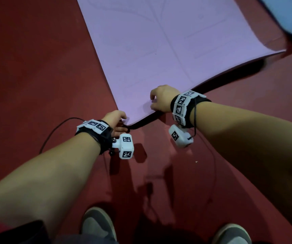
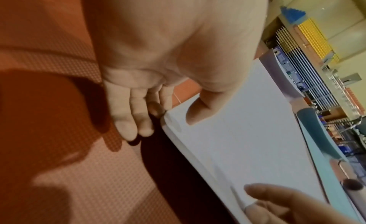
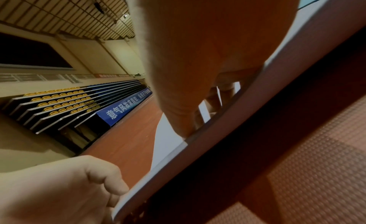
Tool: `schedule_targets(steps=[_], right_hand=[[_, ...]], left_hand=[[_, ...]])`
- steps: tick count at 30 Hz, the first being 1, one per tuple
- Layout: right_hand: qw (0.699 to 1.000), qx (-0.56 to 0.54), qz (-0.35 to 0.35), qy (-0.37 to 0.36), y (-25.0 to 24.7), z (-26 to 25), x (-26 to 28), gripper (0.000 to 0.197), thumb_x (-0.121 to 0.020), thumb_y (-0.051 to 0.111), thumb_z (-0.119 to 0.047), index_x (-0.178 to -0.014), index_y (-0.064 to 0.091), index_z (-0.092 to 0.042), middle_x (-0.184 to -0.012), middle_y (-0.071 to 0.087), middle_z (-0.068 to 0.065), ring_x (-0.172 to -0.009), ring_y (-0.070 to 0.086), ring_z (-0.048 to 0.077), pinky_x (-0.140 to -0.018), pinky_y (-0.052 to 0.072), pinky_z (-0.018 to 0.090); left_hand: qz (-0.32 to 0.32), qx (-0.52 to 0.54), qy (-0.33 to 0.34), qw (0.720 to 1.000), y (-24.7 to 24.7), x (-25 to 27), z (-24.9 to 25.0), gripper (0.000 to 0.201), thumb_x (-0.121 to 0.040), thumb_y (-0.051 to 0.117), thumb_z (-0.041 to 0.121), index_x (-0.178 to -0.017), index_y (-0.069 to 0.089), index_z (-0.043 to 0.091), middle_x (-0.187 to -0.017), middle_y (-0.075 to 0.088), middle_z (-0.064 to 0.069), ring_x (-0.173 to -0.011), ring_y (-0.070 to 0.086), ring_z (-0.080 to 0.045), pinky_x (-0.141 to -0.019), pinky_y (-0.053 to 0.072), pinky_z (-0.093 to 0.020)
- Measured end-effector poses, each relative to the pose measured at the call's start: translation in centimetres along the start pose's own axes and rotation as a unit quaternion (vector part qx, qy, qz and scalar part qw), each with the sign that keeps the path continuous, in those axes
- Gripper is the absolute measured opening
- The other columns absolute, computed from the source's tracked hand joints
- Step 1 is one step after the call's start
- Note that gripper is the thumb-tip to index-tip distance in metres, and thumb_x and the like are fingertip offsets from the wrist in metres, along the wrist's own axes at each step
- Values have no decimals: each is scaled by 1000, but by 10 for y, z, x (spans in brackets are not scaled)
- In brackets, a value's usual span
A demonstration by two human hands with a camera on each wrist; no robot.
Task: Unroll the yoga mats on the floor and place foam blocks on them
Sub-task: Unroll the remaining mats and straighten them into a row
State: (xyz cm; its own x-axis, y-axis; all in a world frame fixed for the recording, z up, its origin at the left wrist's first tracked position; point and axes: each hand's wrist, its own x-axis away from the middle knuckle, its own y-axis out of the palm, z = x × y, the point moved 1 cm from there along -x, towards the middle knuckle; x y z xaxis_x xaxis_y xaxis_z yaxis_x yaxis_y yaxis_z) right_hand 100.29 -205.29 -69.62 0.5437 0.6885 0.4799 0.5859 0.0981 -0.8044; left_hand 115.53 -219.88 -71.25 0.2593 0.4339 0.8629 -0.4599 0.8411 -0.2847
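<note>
The purple yoga mat (image 1: 159, 50) lies unrolled on the red floor (image 1: 27, 67). Its near edge is lifted clear of the floor, with a dark shadow beneath it.

Left hand (image 1: 115, 120): at the mat's near corner. The left wrist view shows the thumb (image 2: 200, 111) on the top face and the fingers (image 2: 130, 116) reaching under the edge, so it pinches the corner.

Right hand (image 1: 161, 99): further along the same near edge. Its thumb is on top and its curled fingers (image 3: 225, 88) are below, gripping the mat.

Step in hand, by judgement: laying and squaring this mat, and the unrolling looks largely done. The next move calls for lowering the near edge flat and letting go with both hands evenly, so the corner does not curl or skew. No foam block is visible in any view; one must be fetched afterwards.

A light blue mat (image 1: 289, 13) lies just beyond the purple mat's far right side. The person's grey shoes (image 1: 97, 224) stand well short of the near edge. Thin black cables (image 1: 53, 131) trail from the wrist units across the floor beside that edge and could snag. Nothing lies on the purple mat.
</note>
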Motion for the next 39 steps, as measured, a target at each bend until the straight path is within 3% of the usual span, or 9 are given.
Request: schedule_targets(steps=[5, 9, 13, 18, 24, 28, 33, 36, 39], right_hand=[[999, -40, -4, 1, -2, 0, 3, 42, -85, 64, -41, -123, 60, -23, -122, 56, 6, -115, 54, 27, -91, 48, 34], [997, -80, -16, 3, -3, 1, 6, 64, -83, 61, -63, -135, 52, -27, -129, 51, 9, -122, 48, 29, -103, 43, 41], [997, -70, -27, -7, -3, -2, 9, 77, -80, 57, -73, -144, 42, -32, -140, 43, 9, -131, 39, 32, -105, 40, 47], [999, -31, -5, -17, -6, -14, 7, 82, -74, 49, -84, -144, 39, -41, -144, 45, 2, -134, 37, 29, -104, 32, 52], [999, -9, 9, -48, -19, -19, 2, 92, -66, 50, -90, -144, 38, -42, -141, 45, 3, -129, 41, 30, -103, 32, 52], [997, -12, 13, -70, -23, -22, -2, 93, -65, 58, -86, -142, 39, -38, -133, 50, 3, -123, 50, 29, -99, 40, 47], [995, 44, 42, -82, -14, -27, -12, 58, -84, 60, -58, -128, 47, -22, -118, 59, 7, -106, 58, 32, -74, 42, 36], [994, 57, 71, -68, -12, -26, -17, 38, -90, 56, -43, -116, 49, -16, -113, 62, 12, -98, 60, 35, -68, 35, 35], [993, 61, 87, -59, -10, -24, -22, 29, -93, 52, -35, -115, 50, -17, -112, 63, 13, -98, 61, 35, -68, 34, 35]], left_hand=[[-41, 130, -69, 988, -5, 10, 7, 26, -90, 47, 3, -67, 41, 12, -73, 40, -8, -60, 44, -21, -65, 52, -37], [-72, 142, -86, 984, -4, 19, 18, 13, -86, 39, -3, -93, 46, 4, -91, 50, -15, -70, 52, -29, -59, 52, -37], [-101, 222, -63, 968, -1, 25, 30, 67, -66, 29, -13, -128, 48, 0, -129, 57, -22, -98, 64, -38, -64, 60, -50], [-119, 256, -65, 957, 0, 33, 38, 51, -78, 24, -7, -126, 43, -5, -125, 56, -30, -105, 64, -44, -80, 56, -61], [-128, 308, -34, 942, 5, 32, 47, 59, -79, 23, -4, -135, 42, -3, -97, 65, -31, -93, 67, -40, -71, 58, -54], [-133, 346, 2, 929, 10, 34, 51, 45, -82, 19, -4, -119, 43, 5, -88, 68, -31, -72, 71, -44, -54, 57, -49], [-93, 379, 61, 919, 8, 17, 57, 48, -73, 30, -17, -109, 52, 5, -119, 62, -18, -101, 66, -34, -70, 60, -45], [7, 229, 128, 965, 10, 15, 66, 39, -78, 42, -17, -106, 54, 8, -89, 58, -14, -81, 60, -27, -70, 60, -38], [144, 37, 209, 966, 8, 7, 67, 56, -74, 69, 2, -121, 44, 18, -110, 57, -9, -87, 59, -24, -72, 55, -33]])
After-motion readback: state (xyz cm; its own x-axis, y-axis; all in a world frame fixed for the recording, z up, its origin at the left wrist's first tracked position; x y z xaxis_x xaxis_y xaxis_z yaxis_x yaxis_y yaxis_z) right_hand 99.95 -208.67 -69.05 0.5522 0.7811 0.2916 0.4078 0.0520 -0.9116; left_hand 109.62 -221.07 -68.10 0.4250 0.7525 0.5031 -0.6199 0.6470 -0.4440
